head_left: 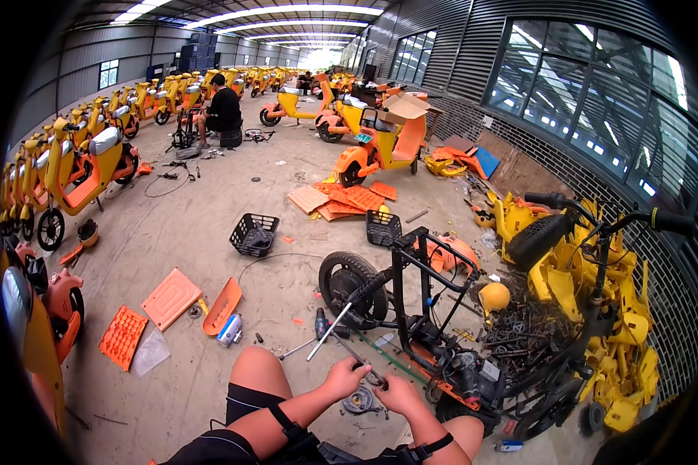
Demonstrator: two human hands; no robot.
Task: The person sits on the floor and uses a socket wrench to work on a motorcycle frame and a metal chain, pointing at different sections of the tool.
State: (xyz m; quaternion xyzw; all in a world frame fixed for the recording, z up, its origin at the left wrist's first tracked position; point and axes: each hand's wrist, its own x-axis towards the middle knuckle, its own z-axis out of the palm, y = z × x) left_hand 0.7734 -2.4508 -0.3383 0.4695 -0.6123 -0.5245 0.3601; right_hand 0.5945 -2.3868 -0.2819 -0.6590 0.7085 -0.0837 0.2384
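My left hand [347, 378] and my right hand [400, 394] are close together above my knees, fingers closed. Both grip a thin dark rod-like piece [370, 373] whose exact kind I cannot make out. Just beyond them stands a stripped black scooter frame [399, 291] with its rear wheel [354, 288] toward the left and its handlebar [602, 226] at the right. A round metal part [358, 400] lies on the floor under my hands. A silver bar [329, 332] and a cordless drill [321, 322] are near the rear wheel.
Black baskets [254, 235] and orange panels [349, 200] lie ahead. A blue-and-white can [230, 330] is at the left. Yellow body panels [620, 341] and dark metal parts [523, 333] are heaped at the right. Rows of scooters [93, 167] and a seated person [223, 108] are farther off.
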